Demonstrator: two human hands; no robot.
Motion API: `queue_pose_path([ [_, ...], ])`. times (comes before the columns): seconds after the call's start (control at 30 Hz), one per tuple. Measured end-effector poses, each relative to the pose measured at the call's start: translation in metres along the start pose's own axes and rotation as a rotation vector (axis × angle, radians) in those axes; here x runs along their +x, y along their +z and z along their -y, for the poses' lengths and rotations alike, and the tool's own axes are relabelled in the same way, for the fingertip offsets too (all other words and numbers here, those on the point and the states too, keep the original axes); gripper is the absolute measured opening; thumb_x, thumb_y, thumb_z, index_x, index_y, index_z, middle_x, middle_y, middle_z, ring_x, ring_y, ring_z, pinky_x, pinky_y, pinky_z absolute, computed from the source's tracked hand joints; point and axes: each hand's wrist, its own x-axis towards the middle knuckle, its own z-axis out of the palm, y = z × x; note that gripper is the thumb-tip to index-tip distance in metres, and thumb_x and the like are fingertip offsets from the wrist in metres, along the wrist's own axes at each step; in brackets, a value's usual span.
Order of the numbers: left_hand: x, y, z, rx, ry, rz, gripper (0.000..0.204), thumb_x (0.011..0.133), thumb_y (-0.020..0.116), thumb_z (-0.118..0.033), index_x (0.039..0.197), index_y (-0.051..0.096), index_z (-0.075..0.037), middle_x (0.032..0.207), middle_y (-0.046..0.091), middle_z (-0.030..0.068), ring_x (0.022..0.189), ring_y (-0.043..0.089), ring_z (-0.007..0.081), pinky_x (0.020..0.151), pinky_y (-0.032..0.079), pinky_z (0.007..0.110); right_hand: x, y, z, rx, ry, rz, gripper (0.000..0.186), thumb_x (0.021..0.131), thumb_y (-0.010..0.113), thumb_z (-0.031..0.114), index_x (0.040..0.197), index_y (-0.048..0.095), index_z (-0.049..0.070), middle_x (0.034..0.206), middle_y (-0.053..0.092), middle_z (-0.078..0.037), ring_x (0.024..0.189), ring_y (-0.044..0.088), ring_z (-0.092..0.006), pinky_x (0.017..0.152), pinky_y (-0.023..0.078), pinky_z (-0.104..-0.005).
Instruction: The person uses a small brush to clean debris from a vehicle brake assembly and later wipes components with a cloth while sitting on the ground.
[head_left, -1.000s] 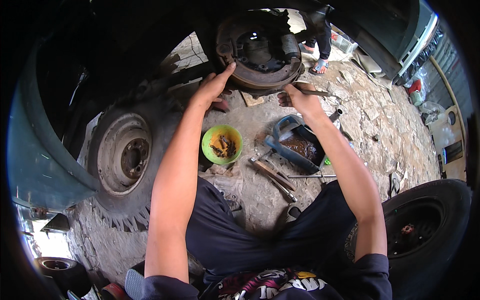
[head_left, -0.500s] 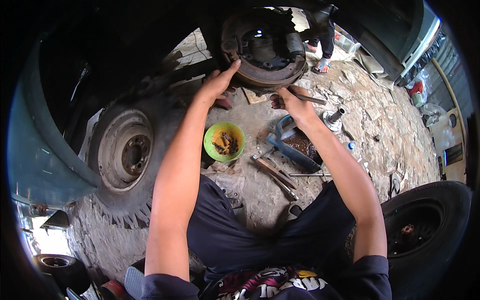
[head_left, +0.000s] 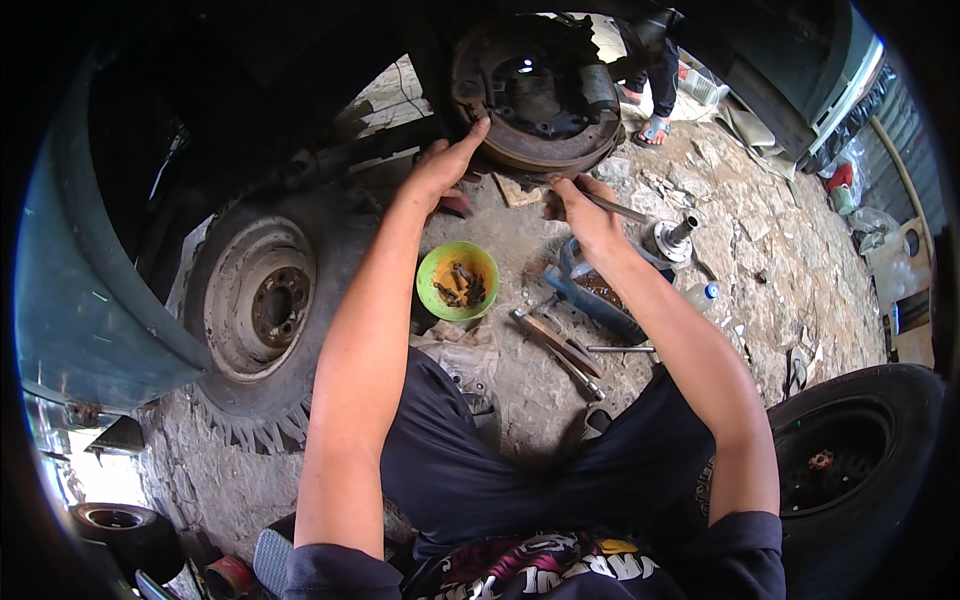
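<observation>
A worn brake assembly [head_left: 540, 140] with curved shoes sits above me under the vehicle. My left hand [head_left: 445, 170] grips its lower left edge, a finger against the shoe. My right hand [head_left: 585, 215], fingers closed on a dark metal bar tool [head_left: 627, 211], is at the assembly's lower edge. Below are a green bowl [head_left: 435, 300] of small metal parts, a blue cut container [head_left: 590, 310] with dark contents, partly behind my right forearm, and a hammer [head_left: 555, 345] beside metal tools. A flanged metal hub [head_left: 672, 245] stands to the right.
A tyred wheel [head_left: 255, 295] leans at left, another [head_left: 850, 440] lies near my right leg. A person's sandaled foot [head_left: 655, 130] is beyond the assembly. A plastic bottle [head_left: 703, 297], a wooden pole [head_left: 900, 165] and bags are at right; green body panels [head_left: 100, 330] curve at left.
The view has shifted, so the scene sits a little further right. My hands stay at the brake assembly, the tool angled slightly differently; more of the hub and bottle shows past my right forearm.
</observation>
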Motion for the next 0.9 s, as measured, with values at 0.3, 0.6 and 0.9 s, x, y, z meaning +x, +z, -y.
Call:
queue_pose_path([
  [0.3, -0.003, 0.007, -0.004, -0.055, -0.056, 0.064, 0.115, 0.074, 0.059, -0.082, 0.144, 0.034, 0.005, 0.144, 0.042, 0.0228, 0.125, 0.052, 0.0320, 0.099, 0.045, 0.051, 0.009, 0.038, -0.024, 0.286, -0.063, -0.050, 0.020, 0.093, 0.066, 0.015, 0.094, 0.063, -0.004, 0.081, 0.066, -0.010, 0.066, 0.063, -0.0163, 0.064, 0.054, -0.0292],
  [0.6, 0.007, 0.001, 0.006, -0.059, -0.058, 0.106, 0.112, 0.074, 0.057, -0.083, 0.145, 0.036, 0.001, 0.146, 0.041, 0.0210, 0.125, 0.053, 0.0322, 0.101, 0.044, 0.053, 0.001, 0.001, -0.002, -0.042, -0.025, -0.020, 0.015, 0.093, 0.064, 0.013, 0.093, 0.066, -0.002, 0.081, 0.067, -0.008, 0.064, 0.059, -0.0116, 0.059, 0.049, -0.0268],
  [0.9, 0.016, 0.002, 0.011, 0.008, -0.041, 0.085, 0.125, 0.070, 0.056, -0.087, 0.150, 0.027, 0.004, 0.149, 0.036, 0.0261, 0.129, 0.049, 0.0352, 0.082, 0.056, 0.046, -0.006, 0.018, 0.002, -0.062, -0.108, -0.053, 0.021, 0.094, 0.067, 0.018, 0.093, 0.068, -0.003, 0.080, 0.072, -0.010, 0.066, 0.063, -0.0117, 0.058, 0.047, -0.0256],
])
